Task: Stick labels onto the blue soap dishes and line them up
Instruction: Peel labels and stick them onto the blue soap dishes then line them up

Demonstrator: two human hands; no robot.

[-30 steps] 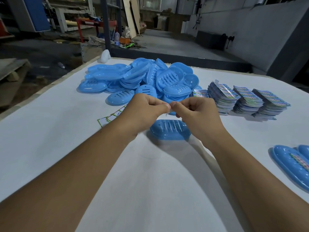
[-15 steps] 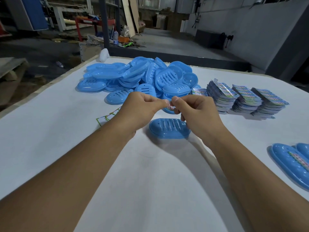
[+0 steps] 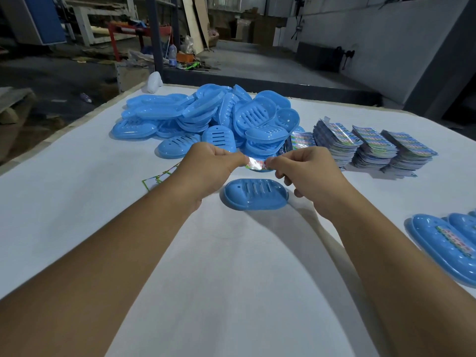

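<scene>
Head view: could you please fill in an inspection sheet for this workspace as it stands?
Surface: white table, wooden edge at the left.
Job's things: label stretched between both hands above a single soap dish; heap of unlabelled dishes behind; label stacks at right; labelled dishes at the right edge.
Clutter: green-edged backing sheets; white object at the far corner.
Grippers: left hand and right hand each pinch a label end.
Cables: nothing seen.
Surroundings: workshop floor with debris, red frame, grey wall.
</scene>
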